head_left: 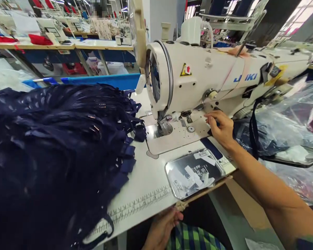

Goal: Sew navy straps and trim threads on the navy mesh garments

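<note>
My right hand (pixel 221 127) is raised beside the bed of a white sewing machine (pixel 193 73), under its arm. Its fingers are pinched together, with a bit of something dark at the palm that I cannot make out. Below the front edge of the table, my left hand (pixel 163 225) has its fingers curled next to a small beige frayed bundle (pixel 182 205); what it holds, if anything, is hidden. Between the hands lies a metal tray (pixel 169 177) of white paper labels. A short navy strip (pixel 211 147) rests behind the tray. The needle and presser foot (pixel 160 128) stand over the needle plate.
A large heap of navy fabric straps (pixel 54 146) covers the table's left side. A printed ruler (pixel 135 205) runs along the front edge. Clear plastic bags (pixel 289 121) lie at the right. Behind are other worktables (pixel 78 45) with machines and a person (pixel 103 26).
</note>
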`<act>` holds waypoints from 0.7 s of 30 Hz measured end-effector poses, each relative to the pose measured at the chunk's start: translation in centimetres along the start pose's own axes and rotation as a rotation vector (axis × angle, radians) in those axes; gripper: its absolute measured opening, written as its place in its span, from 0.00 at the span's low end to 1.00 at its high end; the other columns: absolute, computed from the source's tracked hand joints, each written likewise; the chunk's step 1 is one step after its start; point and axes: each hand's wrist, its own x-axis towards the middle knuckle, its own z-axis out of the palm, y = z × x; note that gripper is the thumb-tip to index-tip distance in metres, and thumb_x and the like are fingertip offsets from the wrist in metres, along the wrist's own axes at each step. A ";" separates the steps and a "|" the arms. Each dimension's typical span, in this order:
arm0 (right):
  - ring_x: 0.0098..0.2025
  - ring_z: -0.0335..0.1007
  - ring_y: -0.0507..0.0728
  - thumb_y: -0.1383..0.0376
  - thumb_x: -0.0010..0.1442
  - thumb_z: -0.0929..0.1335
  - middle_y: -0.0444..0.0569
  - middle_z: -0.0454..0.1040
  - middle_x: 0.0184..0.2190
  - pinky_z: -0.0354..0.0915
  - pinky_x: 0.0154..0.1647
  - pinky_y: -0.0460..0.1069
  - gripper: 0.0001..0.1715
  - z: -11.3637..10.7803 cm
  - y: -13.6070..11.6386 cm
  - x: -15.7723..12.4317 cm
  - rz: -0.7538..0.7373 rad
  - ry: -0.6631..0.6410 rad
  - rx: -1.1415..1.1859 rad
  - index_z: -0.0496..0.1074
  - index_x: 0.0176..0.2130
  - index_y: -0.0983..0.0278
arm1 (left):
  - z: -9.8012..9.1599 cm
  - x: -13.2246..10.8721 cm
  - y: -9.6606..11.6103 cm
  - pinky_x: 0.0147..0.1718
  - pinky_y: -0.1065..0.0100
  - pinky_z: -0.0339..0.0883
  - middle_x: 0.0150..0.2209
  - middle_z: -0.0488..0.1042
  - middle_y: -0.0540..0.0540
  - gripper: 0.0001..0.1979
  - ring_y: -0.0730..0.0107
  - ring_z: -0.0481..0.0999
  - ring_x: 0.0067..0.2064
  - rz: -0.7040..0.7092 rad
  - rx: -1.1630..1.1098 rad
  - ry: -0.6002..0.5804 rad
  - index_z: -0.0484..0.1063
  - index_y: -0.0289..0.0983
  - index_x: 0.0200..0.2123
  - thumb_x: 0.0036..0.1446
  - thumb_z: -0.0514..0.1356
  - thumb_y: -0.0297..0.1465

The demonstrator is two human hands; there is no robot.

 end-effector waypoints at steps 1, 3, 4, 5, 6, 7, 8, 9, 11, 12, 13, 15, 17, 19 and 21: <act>0.34 0.68 0.56 0.66 0.58 0.60 0.49 0.71 0.29 0.65 0.37 0.52 0.09 -0.1 0.0 0.0 -0.006 0.009 0.009 0.69 0.31 0.62 | 0.2 0.0 -0.2 0.31 0.69 0.65 0.26 0.75 0.47 0.09 0.71 0.73 0.30 0.011 -0.009 -0.013 0.72 0.30 0.28 0.49 0.63 0.33; 0.33 0.68 0.56 0.66 0.58 0.60 0.49 0.71 0.29 0.65 0.36 0.52 0.09 -0.4 -0.1 -0.1 -0.023 0.027 0.027 0.69 0.31 0.62 | 0.6 -0.5 -0.2 0.30 0.72 0.63 0.23 0.76 0.44 0.12 0.70 0.74 0.29 0.044 -0.032 -0.039 0.74 0.30 0.23 0.41 0.67 0.35; 0.33 0.68 0.56 0.66 0.58 0.60 0.49 0.71 0.28 0.65 0.35 0.51 0.09 -0.4 -0.1 -0.1 -0.031 0.034 0.034 0.69 0.31 0.62 | 0.8 -0.9 -0.2 0.31 0.72 0.62 0.24 0.77 0.43 0.14 0.68 0.74 0.30 0.059 -0.042 -0.041 0.75 0.30 0.23 0.39 0.68 0.37; 0.32 0.68 0.56 0.66 0.58 0.60 0.49 0.71 0.28 0.65 0.35 0.51 0.09 -0.5 -0.2 0.0 -0.039 0.040 0.040 0.68 0.31 0.62 | 1.1 -1.3 0.0 0.32 0.71 0.62 0.25 0.78 0.42 0.14 0.67 0.75 0.31 0.070 -0.044 -0.042 0.76 0.30 0.24 0.39 0.67 0.38; 0.31 0.68 0.56 0.66 0.58 0.60 0.49 0.71 0.28 0.65 0.34 0.51 0.09 -0.6 -0.2 0.0 -0.045 0.047 0.045 0.68 0.31 0.61 | 1.4 -1.8 0.1 0.33 0.71 0.62 0.25 0.78 0.41 0.14 0.67 0.75 0.32 0.080 -0.041 -0.045 0.77 0.31 0.25 0.40 0.67 0.38; 0.31 0.68 0.55 0.66 0.58 0.60 0.49 0.71 0.28 0.66 0.33 0.51 0.09 -0.6 -0.3 0.0 -0.049 0.053 0.049 0.68 0.31 0.61 | 1.6 -2.3 0.2 0.34 0.70 0.62 0.26 0.78 0.41 0.14 0.66 0.75 0.32 0.089 -0.033 -0.049 0.77 0.31 0.25 0.41 0.66 0.38; 0.30 0.68 0.55 0.66 0.58 0.60 0.49 0.71 0.29 0.66 0.32 0.51 0.09 -0.6 -0.3 0.0 -0.052 0.057 0.053 0.68 0.31 0.61 | 1.8 -2.6 0.3 0.34 0.70 0.62 0.27 0.78 0.41 0.13 0.66 0.75 0.33 0.099 -0.022 -0.055 0.77 0.31 0.26 0.41 0.66 0.37; 0.30 0.68 0.55 0.66 0.58 0.60 0.49 0.70 0.29 0.66 0.31 0.51 0.09 -0.7 -0.3 0.0 -0.053 0.061 0.057 0.68 0.31 0.61 | 2.0 -2.9 0.3 0.35 0.70 0.62 0.27 0.78 0.41 0.13 0.66 0.75 0.33 0.110 -0.011 -0.062 0.78 0.31 0.27 0.42 0.66 0.37; 0.30 0.69 0.55 0.66 0.58 0.60 0.49 0.70 0.29 0.66 0.31 0.51 0.09 -0.7 -0.4 0.0 -0.053 0.063 0.065 0.68 0.30 0.61 | 2.1 -3.0 0.4 0.35 0.70 0.62 0.28 0.78 0.41 0.12 0.66 0.75 0.34 0.140 0.019 -0.066 0.78 0.32 0.28 0.40 0.67 0.35; 0.30 0.69 0.56 0.66 0.58 0.60 0.49 0.70 0.28 0.66 0.32 0.51 0.09 -0.7 -0.4 0.0 -0.051 0.061 0.068 0.68 0.30 0.61 | 2.1 -2.9 0.3 0.35 0.70 0.62 0.28 0.78 0.42 0.12 0.66 0.74 0.33 0.156 0.037 -0.058 0.78 0.33 0.28 0.40 0.67 0.35; 0.31 0.69 0.56 0.66 0.58 0.60 0.49 0.70 0.28 0.66 0.33 0.51 0.09 -0.7 -0.4 0.0 -0.049 0.059 0.072 0.68 0.30 0.61 | 2.0 -2.6 0.2 0.35 0.70 0.62 0.27 0.78 0.42 0.12 0.67 0.74 0.32 0.172 0.056 -0.046 0.78 0.33 0.28 0.39 0.68 0.35; 0.33 0.69 0.56 0.67 0.58 0.60 0.49 0.71 0.29 0.65 0.35 0.52 0.09 -0.7 -0.5 -0.1 -0.046 0.050 0.081 0.68 0.30 0.62 | 1.6 -1.8 -0.1 0.33 0.70 0.61 0.24 0.77 0.45 0.12 0.68 0.73 0.30 0.208 0.098 -0.015 0.77 0.34 0.26 0.38 0.68 0.35; 0.34 0.69 0.57 0.67 0.58 0.60 0.50 0.71 0.29 0.65 0.36 0.52 0.09 -0.7 -0.7 -0.1 -0.048 0.037 0.097 0.68 0.30 0.62 | 1.1 -0.6 -0.4 0.31 0.71 0.61 0.20 0.75 0.47 0.11 0.71 0.72 0.27 0.245 0.148 0.013 0.77 0.34 0.24 0.37 0.69 0.35; 0.33 0.69 0.57 0.68 0.58 0.60 0.49 0.71 0.28 0.65 0.36 0.52 0.09 -0.7 -0.9 0.0 -0.061 0.028 0.119 0.68 0.31 0.62 | 0.7 0.5 -0.3 0.31 0.71 0.61 0.19 0.73 0.50 0.09 0.72 0.71 0.25 0.277 0.220 0.036 0.75 0.33 0.23 0.38 0.68 0.33; 0.33 0.69 0.57 0.68 0.58 0.60 0.50 0.70 0.28 0.65 0.36 0.52 0.09 -0.7 -1.2 0.0 -0.086 0.025 0.143 0.68 0.32 0.62 | 0.7 1.4 0.4 0.32 0.68 0.64 0.21 0.72 0.52 0.07 0.73 0.71 0.26 0.301 0.292 0.059 0.73 0.33 0.25 0.47 0.64 0.32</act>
